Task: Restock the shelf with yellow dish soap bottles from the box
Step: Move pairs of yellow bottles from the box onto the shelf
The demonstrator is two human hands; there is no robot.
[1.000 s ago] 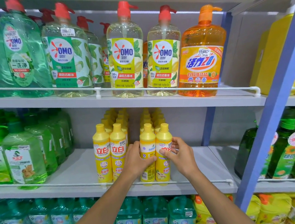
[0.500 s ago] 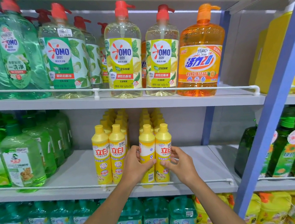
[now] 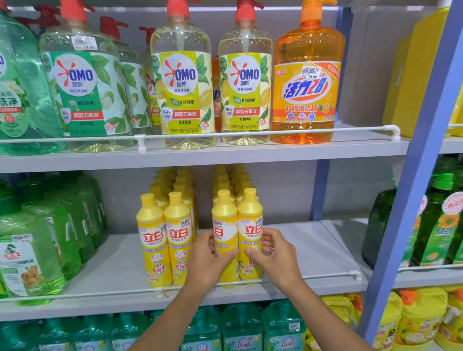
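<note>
Several yellow dish soap bottles stand in rows on the middle shelf [image 3: 304, 286]. The front pair on the left [image 3: 166, 237] stands untouched. My left hand [image 3: 208, 257] grips the left bottle of the right front pair [image 3: 224, 218], fingers curled round its lower body. My right hand [image 3: 273, 251] grips the bottle beside it [image 3: 250, 218] in the same way. Both bottles stand upright at the shelf's front rail. The box is not in view.
Green soap bottles [image 3: 22, 258] fill the left of the middle shelf; bare shelf lies right of the yellow rows. Large pump bottles [image 3: 182, 76] stand above, teal bottles [image 3: 244, 339] below. A blue upright [image 3: 429, 141] divides off the right bay.
The two bottles in my hands have settled lower at the shelf front, and my hands have slid down their bodies. The view has drifted slightly.
</note>
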